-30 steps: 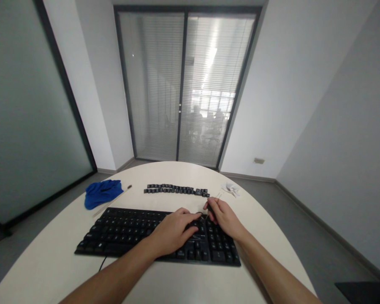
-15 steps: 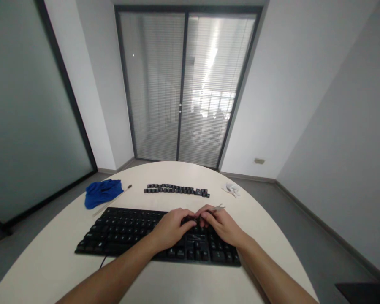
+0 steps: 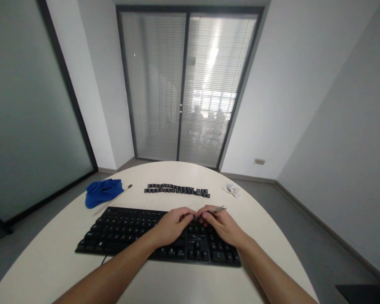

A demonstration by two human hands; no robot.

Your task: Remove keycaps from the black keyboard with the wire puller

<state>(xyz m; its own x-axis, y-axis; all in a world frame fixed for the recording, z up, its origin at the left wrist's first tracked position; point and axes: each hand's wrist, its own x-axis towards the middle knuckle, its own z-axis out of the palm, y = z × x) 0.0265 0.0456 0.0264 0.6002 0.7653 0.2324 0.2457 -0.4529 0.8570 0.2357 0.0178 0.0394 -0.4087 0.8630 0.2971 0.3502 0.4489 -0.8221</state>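
A black keyboard [image 3: 129,226] lies on the table under both my hands. Over its upper right part, my left hand [image 3: 174,226] is closed in a pinch; whatever its fingertips hold is too small and hidden to make out. My right hand [image 3: 220,223] is closed beside it, fingertips meeting those of the left. From the right hand sticks out a thin grey metal tool with a forked end [image 3: 220,209], pointing to the right; its other end is hidden by the fingers. Behind the keyboard, loose black keycaps [image 3: 174,189] stand in two rows.
A blue cloth [image 3: 103,193] lies at the table's left, with a thin-handled brush [image 3: 118,196] beside it. Some crumpled white tissue [image 3: 232,190] is at the right. The keyboard cable [image 3: 104,260] runs off the near side. The round table's pale edge [image 3: 174,162] curves around.
My left thumb has moved up and in towards the fingertips. The metal tool in my right hand has tilted slightly and shifted a little to the right.
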